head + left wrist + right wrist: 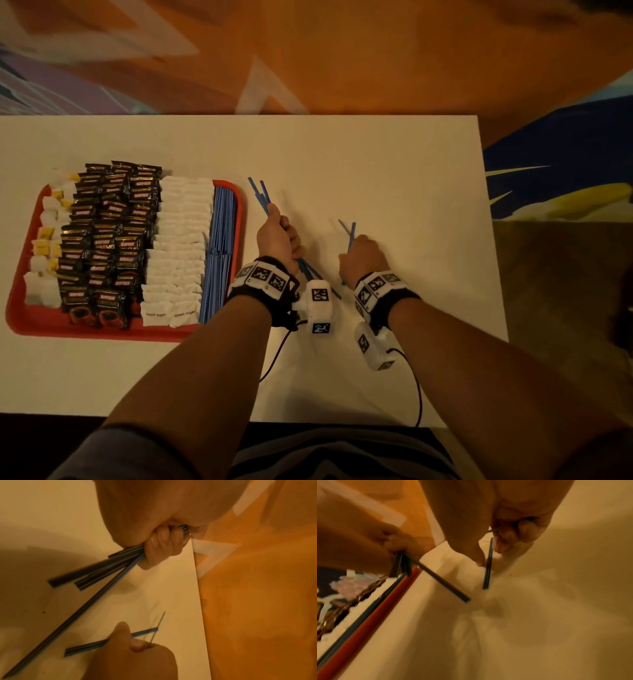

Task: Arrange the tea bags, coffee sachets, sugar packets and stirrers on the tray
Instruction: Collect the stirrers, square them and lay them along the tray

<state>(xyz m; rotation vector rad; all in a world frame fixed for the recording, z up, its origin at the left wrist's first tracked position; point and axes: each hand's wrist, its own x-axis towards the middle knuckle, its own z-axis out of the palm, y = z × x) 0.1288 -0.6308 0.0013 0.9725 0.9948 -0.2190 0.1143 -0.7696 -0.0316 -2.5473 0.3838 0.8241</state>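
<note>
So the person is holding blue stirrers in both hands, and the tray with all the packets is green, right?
Not quite: the tray is red, not green, as the head view shows. The rest holds: the left hand grips a bundle of blue stirrers, and the right hand holds a few more.

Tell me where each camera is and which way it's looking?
Head: on the person's head, looking down at the white table, the red tray and both forearms; left hand and right hand grip blue stirrers.
Left wrist: on the left wrist, looking along the left hand gripping stirrers; the right hand shows below.
Right wrist: on the right wrist, looking along the right hand; the left hand and the tray show at left.
Shared: every view shows both hands, stirrers and table.
</note>
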